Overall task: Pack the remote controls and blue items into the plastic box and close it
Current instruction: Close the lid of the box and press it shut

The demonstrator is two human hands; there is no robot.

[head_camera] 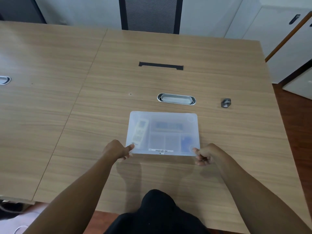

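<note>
A translucent plastic box [168,119] lies on the wooden table with its frosted lid on top. Through the lid I make out a white remote control [140,130] at the left, a blue item [168,126] at the back middle and another blue item [187,142] at the front right. My left hand [118,149] grips the lid's near left corner, thumb on top. My right hand [205,154] grips the near right corner the same way. A barcode sticker [161,151] runs along the near edge.
A silver oval cable grommet [176,99] sits just behind the box, with a black slot [160,65] farther back. A small grey metal piece [225,103] lies to the right. A second grommet [4,80] is at the far left. A mesh chair [151,14] stands beyond the table.
</note>
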